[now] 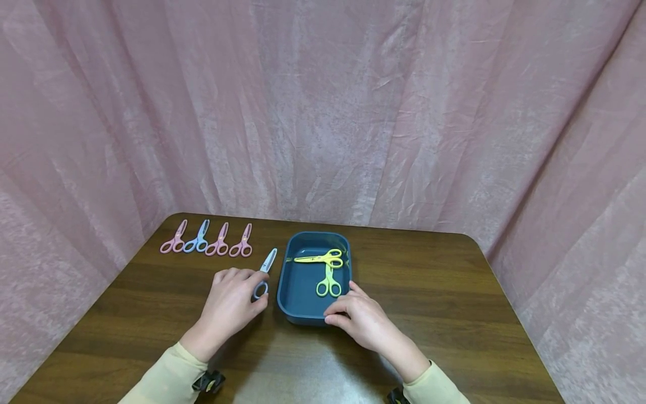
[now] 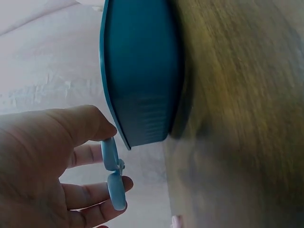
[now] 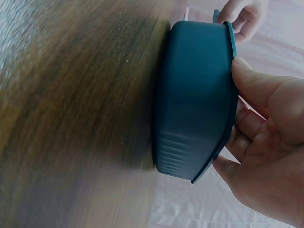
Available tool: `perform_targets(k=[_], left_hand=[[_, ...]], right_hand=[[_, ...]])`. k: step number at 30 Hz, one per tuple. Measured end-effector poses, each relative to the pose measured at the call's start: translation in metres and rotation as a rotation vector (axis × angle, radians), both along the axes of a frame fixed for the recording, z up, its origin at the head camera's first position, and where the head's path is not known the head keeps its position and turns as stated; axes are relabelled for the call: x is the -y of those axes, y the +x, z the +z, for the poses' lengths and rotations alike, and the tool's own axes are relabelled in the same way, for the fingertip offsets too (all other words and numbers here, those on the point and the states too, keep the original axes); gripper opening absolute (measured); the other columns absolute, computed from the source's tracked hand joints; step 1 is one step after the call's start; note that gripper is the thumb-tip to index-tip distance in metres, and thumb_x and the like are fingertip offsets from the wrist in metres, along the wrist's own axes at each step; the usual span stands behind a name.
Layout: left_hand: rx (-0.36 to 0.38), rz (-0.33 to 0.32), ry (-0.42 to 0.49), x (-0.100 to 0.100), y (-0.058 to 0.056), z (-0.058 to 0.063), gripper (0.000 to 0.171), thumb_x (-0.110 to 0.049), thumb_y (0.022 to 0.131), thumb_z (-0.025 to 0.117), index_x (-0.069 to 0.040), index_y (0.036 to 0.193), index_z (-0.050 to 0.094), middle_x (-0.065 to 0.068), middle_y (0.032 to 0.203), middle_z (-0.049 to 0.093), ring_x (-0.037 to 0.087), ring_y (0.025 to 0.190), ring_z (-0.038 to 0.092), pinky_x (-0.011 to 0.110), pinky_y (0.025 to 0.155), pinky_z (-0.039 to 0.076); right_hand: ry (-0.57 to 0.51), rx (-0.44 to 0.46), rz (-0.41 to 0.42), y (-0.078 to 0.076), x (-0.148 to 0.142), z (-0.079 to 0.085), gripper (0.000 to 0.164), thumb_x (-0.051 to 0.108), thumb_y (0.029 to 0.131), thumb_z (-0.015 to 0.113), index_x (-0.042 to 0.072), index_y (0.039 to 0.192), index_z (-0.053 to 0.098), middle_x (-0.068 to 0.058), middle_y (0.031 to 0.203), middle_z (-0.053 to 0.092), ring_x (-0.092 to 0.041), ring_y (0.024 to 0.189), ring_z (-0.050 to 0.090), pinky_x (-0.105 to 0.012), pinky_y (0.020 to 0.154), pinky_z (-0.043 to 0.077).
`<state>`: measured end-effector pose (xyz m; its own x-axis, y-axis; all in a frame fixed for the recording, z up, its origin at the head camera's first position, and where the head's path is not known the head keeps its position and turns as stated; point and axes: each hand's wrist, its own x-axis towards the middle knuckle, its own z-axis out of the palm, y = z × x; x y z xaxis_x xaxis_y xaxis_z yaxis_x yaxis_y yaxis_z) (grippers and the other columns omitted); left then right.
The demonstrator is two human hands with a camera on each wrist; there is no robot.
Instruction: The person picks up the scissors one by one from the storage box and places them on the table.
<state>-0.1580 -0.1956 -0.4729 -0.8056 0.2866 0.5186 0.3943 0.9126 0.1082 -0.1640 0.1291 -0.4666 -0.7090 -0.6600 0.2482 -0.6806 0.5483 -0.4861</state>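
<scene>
Blue scissors (image 1: 268, 262) partly hidden, head view

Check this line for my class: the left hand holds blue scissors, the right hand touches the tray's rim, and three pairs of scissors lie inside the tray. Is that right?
Not quite: the count is wrong. The head view shows two pairs inside the tray, a yellow pair and a yellow-green pair. The rest stands.
</scene>
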Motion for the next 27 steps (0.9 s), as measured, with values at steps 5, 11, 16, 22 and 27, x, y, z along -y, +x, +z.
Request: perform_targets(k=[5,11,16,22,27], left_hand=[[-0.006,0.015,-0.007,0.003,0.002,-0.001,0.028,-0.017,0.083,0.089,-0.013,0.109,0.079,0.009,0.103,0.08,0.037,0.092,0.07,0.063,0.092,0.048],[0.007,0.024,-0.026,0.007,0.003,-0.008,0.028,-0.017,0.082,0.09,-0.015,0.108,0.078,0.008,0.099,0.079,0.037,0.09,0.069,0.064,0.091,0.049],[0.004,0.026,-0.05,0.011,0.004,-0.017,0.028,-0.018,0.08,0.092,-0.016,0.105,0.078,0.007,0.093,0.077,0.036,0.086,0.069,0.064,0.087,0.05],[0.054,0.043,-0.069,0.011,0.004,-0.021,0.026,-0.019,0.081,0.091,-0.015,0.103,0.079,0.008,0.092,0.076,0.036,0.085,0.068,0.064,0.087,0.05],[0.088,0.049,-0.081,0.011,0.004,-0.023,0.024,-0.018,0.081,0.089,-0.015,0.102,0.079,0.006,0.091,0.076,0.034,0.083,0.067,0.064,0.086,0.05]], right_hand=[[0.001,-0.003,0.001,0.0,0.0,0.0,0.005,0.018,0.1,0.082,0.018,0.102,0.087,0.013,0.096,0.08,-0.011,0.101,0.071,-0.062,0.126,0.034],[0.0,-0.006,0.001,0.0,0.0,0.0,0.005,0.018,0.1,0.082,0.018,0.101,0.087,0.013,0.096,0.08,-0.01,0.1,0.071,-0.062,0.125,0.035],[-0.012,-0.006,-0.001,0.001,0.001,-0.001,0.004,0.017,0.099,0.083,0.017,0.101,0.087,0.012,0.095,0.08,-0.011,0.098,0.071,-0.062,0.125,0.034],[-0.01,0.012,-0.009,0.0,0.001,-0.001,0.004,0.016,0.098,0.083,0.016,0.101,0.087,0.012,0.095,0.08,-0.011,0.098,0.071,-0.061,0.127,0.033],[0.001,0.035,-0.019,-0.001,0.002,-0.001,0.005,0.016,0.099,0.083,0.017,0.101,0.087,0.012,0.096,0.08,-0.01,0.1,0.071,-0.06,0.128,0.031]])
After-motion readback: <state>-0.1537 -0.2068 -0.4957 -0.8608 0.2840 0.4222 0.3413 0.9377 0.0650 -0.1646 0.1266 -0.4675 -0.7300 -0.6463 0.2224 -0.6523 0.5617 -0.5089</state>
